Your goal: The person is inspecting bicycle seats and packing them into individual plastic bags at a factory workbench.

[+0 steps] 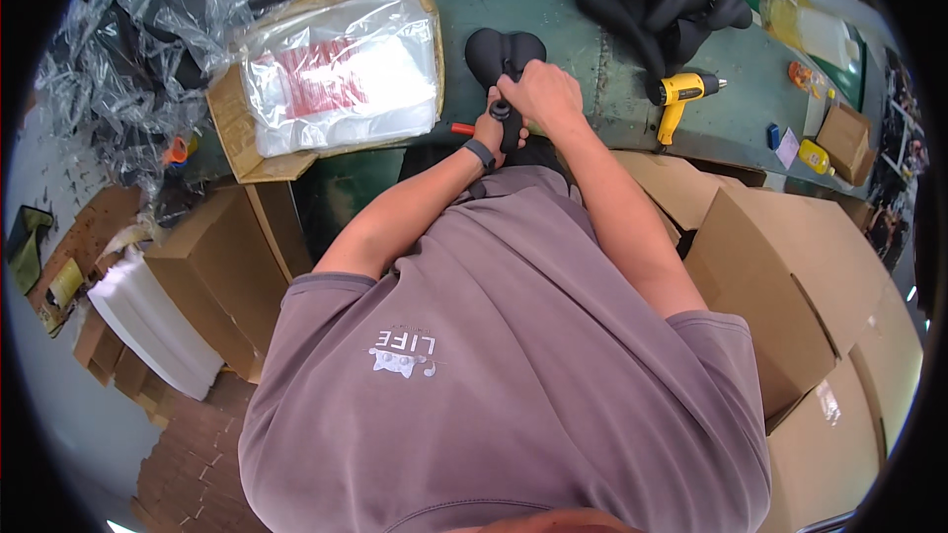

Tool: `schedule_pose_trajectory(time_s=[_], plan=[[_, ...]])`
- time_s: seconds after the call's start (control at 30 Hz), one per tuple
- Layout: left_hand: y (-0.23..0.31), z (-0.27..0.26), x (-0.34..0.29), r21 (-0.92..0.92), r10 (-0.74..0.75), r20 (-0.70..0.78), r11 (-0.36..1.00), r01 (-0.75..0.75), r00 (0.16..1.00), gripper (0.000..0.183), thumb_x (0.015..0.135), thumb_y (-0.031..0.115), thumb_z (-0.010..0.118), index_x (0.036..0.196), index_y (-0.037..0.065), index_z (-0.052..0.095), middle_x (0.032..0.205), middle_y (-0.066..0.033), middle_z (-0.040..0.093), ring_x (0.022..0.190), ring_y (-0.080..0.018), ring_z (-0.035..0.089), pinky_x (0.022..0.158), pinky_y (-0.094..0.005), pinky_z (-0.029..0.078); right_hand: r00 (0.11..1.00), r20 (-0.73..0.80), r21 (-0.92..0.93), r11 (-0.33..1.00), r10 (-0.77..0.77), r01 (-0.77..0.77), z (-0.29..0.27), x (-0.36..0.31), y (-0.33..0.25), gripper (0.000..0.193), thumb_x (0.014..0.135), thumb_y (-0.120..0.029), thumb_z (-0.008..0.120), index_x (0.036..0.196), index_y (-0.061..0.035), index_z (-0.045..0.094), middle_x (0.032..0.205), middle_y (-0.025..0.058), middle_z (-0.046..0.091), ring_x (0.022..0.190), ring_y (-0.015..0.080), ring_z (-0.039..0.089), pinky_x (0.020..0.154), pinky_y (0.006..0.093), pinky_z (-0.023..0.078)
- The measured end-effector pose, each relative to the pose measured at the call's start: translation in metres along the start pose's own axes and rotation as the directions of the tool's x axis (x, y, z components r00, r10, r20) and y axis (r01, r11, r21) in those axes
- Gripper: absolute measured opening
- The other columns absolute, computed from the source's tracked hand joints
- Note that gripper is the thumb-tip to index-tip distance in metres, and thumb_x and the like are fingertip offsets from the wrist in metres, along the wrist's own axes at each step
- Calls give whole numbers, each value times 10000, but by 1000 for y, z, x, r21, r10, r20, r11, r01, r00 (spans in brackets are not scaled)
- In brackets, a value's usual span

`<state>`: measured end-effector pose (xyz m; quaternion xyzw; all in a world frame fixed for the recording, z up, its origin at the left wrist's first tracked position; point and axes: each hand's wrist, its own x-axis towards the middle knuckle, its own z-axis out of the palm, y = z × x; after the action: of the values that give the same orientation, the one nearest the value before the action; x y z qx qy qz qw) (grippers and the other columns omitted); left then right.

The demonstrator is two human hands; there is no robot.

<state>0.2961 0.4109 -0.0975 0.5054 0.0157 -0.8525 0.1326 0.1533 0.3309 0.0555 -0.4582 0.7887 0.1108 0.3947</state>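
A black bicycle saddle (504, 49) lies over the green table's near edge, its wide rear pointing away from me and its narrow nose toward my body. My left hand (488, 130) is closed around the nose from the left, fingertips showing on its right side. My right hand (543, 94) is closed at the saddle's middle, thumb and fingers pressed against it; whether a small thing is pinched there is hidden. A dark round part (501, 111) sits on the saddle between my hands. Beside my left hand a red stick-like handle (462, 128) pokes out.
An open carton (237, 133) with plastic-wrapped white sheets stands at left, beside clear plastic wrapping (158, 10). More black saddles (652, 0) are piled at far right. A yellow heat gun (681, 94) lies nearer. Cardboard boxes (780, 276) flank me.
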Motion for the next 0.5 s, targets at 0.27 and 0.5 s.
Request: schedule_pose_trajectory(time_s=[0.27,0.5], plan=[[18,4,-4,95,-83,-48,992,87,995,755,1150,766,364,1141,78,677,851,-114,722,638,-231,697,535,-370,576,988,70,7,990,138,-139,-14,74,-14,709,914,-571,704,1148,89,822,1187,328,806,1180,467,780,1056,532,604],[23,4,-5,94,-105,-74,989,112,992,825,1130,809,348,1096,60,693,833,-122,726,621,-235,691,531,-388,582,985,-15,-48,984,170,-171,6,98,-30,800,947,-651,690,1264,75,796,1296,340,775,1254,467,753,1107,527,582]])
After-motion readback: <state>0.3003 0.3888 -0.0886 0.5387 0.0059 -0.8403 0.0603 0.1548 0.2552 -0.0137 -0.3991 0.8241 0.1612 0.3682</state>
